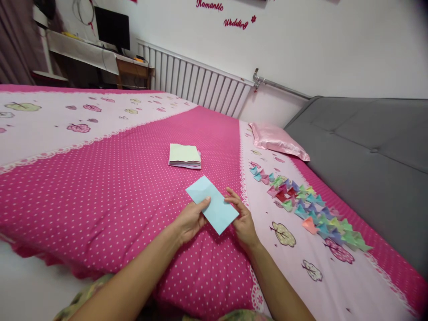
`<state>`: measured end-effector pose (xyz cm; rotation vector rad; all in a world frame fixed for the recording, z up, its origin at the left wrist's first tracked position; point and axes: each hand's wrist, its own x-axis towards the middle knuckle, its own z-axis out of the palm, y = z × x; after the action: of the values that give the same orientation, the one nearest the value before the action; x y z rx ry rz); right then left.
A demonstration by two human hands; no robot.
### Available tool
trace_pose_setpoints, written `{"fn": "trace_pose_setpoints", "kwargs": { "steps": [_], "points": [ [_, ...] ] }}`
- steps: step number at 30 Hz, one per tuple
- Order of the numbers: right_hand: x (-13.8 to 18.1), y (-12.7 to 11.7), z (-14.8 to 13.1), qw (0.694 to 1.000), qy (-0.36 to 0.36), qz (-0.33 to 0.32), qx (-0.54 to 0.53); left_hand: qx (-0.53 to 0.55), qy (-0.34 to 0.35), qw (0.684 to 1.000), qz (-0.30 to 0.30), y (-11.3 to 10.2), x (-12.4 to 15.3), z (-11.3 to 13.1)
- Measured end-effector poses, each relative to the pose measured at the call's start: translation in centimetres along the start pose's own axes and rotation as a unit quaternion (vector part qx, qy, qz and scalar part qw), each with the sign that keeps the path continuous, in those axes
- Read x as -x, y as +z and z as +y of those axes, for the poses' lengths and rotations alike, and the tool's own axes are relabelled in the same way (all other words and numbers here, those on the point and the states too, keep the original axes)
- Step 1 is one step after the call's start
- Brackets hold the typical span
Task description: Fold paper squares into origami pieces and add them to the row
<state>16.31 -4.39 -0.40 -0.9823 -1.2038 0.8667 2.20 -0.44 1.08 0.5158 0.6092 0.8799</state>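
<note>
Pale-blue paper (219, 211) hangs above the pink bedspread (133, 187), pinched by the left hand (191, 222), thumb on top; from here I can't tell whether the right hand (245, 224), at the paper's edge, grips too. If that 1 thumb slackened, the paper could slip.

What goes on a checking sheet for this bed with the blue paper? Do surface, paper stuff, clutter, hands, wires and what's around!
Surface: bed, dotted pink and pale tree-patterned cover.
Job's things: light blue paper in hand; paper stack beyond it; many-coloured folded paper shapes to the right.
Clutter: pink pillow near the headboard.
Hands: left hand grips the paper, thumb on top; right hand at its right edge, grip unclear.
Cables: thin cord at the desk.
Surroundings: monitor on the desk; red lettering on the wall.
</note>
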Motion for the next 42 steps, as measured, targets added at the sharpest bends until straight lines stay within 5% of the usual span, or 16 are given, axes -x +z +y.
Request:
{"fn": "trace_pose_setpoints", "kwargs": {
  "steps": [6,14,23,35,42],
  "points": [
    [0.30,0.22,0.36,0.994,-0.068,0.030,0.077,0.125,0.049,0.991,0.001,0.23,-0.38,0.94],
    [0.43,-0.21,0.21,0.958,-0.169,0.003,0.232,0.131,0.026,0.989,-0.055,0.17,-0.11,0.48],
    [0.41,-0.26,0.14,0.961,-0.153,-0.007,0.228,0.112,0.010,0.988,-0.109,-0.07,0.00,0.24],
    [0.42,-0.20,0.11,0.961,-0.156,0.026,0.227,0.108,0.031,0.991,-0.069,-0.04,0.09,0.94],
    [0.23,0.03,0.01,0.997,-0.034,0.064,0.027,0.098,0.044,0.993,-0.045,-0.32,-0.28,1.18]
  ]
}}
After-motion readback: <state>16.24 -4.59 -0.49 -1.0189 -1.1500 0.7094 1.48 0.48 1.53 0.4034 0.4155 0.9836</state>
